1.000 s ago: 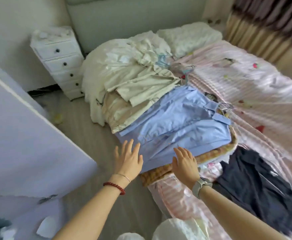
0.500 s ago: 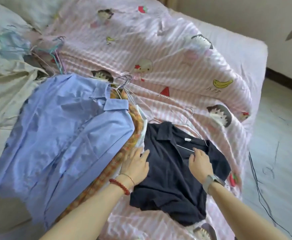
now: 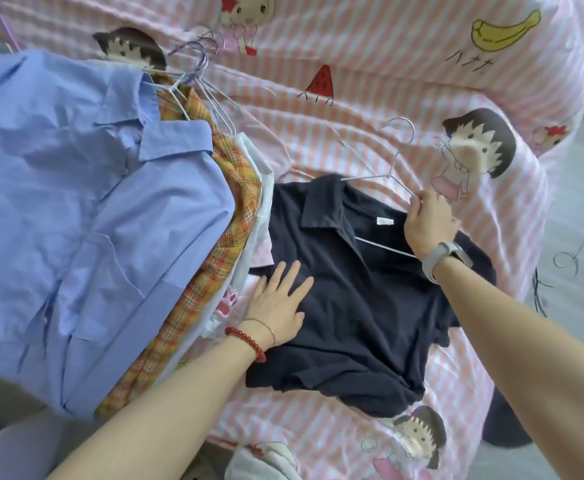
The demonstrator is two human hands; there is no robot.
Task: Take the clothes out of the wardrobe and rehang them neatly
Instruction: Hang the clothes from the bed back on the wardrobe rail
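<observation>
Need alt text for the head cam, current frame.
A person's right hand grips a white wire hanger in a navy polo shirt on a pink striped bedspread, left hand flat on it. Blue shirt pile alongside.

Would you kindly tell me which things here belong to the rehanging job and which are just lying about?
Job in hand:
- navy polo shirt, pressed flat by the left hand
- wire hanger, gripped at its shoulder by the right hand
- blue shirt and orange plaid shirt, waiting on hangers

Lying about:
- pink striped cartoon bedcover
- cable on the floor
</observation>
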